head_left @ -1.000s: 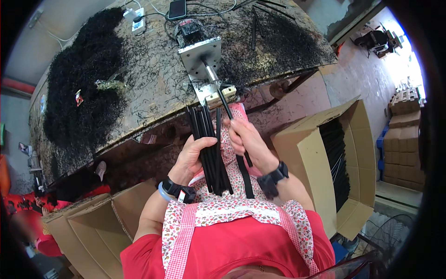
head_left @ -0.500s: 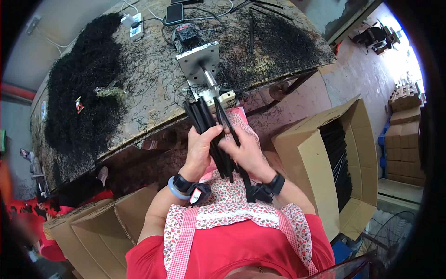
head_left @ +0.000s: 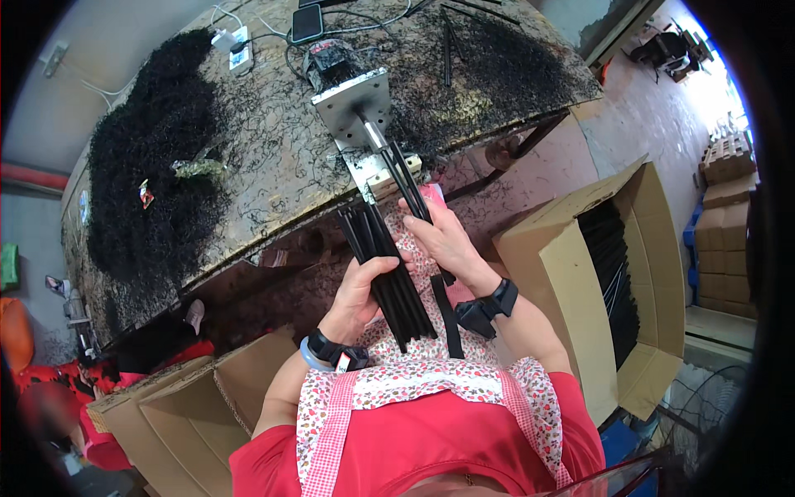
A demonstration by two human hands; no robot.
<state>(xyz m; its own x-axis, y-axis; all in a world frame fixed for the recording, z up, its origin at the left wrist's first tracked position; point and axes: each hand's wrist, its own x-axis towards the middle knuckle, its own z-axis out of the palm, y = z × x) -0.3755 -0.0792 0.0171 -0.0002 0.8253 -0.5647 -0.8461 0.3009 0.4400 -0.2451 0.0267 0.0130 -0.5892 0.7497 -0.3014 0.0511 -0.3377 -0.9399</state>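
A bundle of several thin black tubes or strips (head_left: 389,286) is gripped in my left hand (head_left: 362,288), its fingers wrapped around the bundle over my lap. My right hand (head_left: 444,240) is closed on a few more black strips (head_left: 409,182), separate from the bundle. Their far ends reach up to the metal shaft (head_left: 374,135) of a small motor-driven machine, beside its pale block (head_left: 399,173). Whether the tips touch the shaft I cannot tell. The shaft comes through a square metal plate (head_left: 348,101) in front of the motor (head_left: 330,62).
Black shavings heap (head_left: 149,166) on the left of the worn table (head_left: 269,186), more on its right. A phone (head_left: 307,23) and power strip (head_left: 240,51) lie behind. A carton of black strips (head_left: 571,306) stands right, an open carton (head_left: 186,414) left. Another person (head_left: 103,439) is far left.
My left hand has drawn the bundle down toward my lap, away from the machine. My right hand has moved up and right, bringing its strips beside the shaft.
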